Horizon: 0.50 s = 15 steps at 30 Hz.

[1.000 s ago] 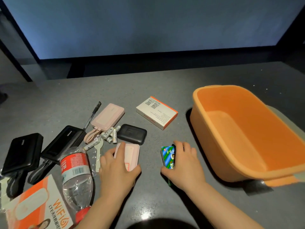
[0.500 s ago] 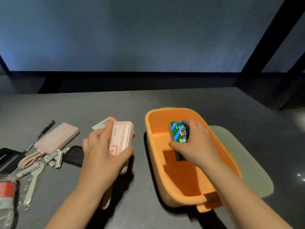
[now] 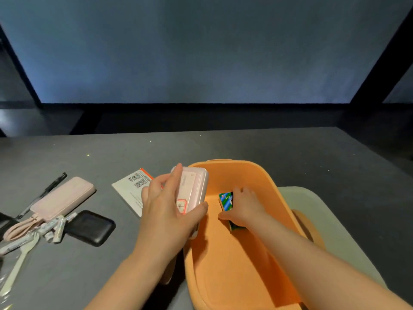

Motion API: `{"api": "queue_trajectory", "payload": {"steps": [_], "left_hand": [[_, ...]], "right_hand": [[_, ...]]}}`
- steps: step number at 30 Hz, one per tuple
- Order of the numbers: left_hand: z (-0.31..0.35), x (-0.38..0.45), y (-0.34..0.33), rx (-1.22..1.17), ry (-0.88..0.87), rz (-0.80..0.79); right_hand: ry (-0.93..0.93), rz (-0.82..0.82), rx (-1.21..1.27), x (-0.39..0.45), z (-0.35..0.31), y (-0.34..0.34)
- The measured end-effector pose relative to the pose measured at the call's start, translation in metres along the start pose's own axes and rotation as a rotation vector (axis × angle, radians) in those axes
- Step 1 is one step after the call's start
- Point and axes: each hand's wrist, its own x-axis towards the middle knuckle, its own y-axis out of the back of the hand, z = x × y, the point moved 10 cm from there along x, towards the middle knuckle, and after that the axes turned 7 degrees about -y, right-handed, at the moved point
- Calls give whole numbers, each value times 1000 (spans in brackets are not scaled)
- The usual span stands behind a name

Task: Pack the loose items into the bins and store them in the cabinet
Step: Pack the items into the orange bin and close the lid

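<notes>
An orange bin (image 3: 263, 173) stands on the dark table at centre right. My right hand (image 3: 244, 206) is down inside it, closed on a small green and blue box (image 3: 225, 201) that rests at the bin's floor. My left hand (image 3: 165, 209) grips a pale pink power bank (image 3: 193, 186) and holds it over the bin's left rim. On the table to the left lie a white and orange box (image 3: 131, 189), a second pink power bank (image 3: 62, 199), a small black case (image 3: 89, 227), a black pen (image 3: 44, 191), several batteries (image 3: 55, 227) and a plastic fork (image 3: 17, 262).
A pale green lid (image 3: 324, 222) lies under and to the right of the bin. A dark wall and black ledge run along the table's far edge. The table's right edge slants away beyond the bin.
Both hands lifted their items off the table. The right hand went down into the bin with the green box; the left hand brought the pink power bank to the bin's rim. The view shifted right.
</notes>
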Motion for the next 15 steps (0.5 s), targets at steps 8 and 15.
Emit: {"api": "queue_trajectory", "payload": {"steps": [8,15], "left_hand": [[10,7,-12,-19,-46,-28],[27,3,-14,-13,-87,-44]], "right_hand": [[130,-134,977,-54,-29,54],[140,-241,1415,-96,-38,60]]}}
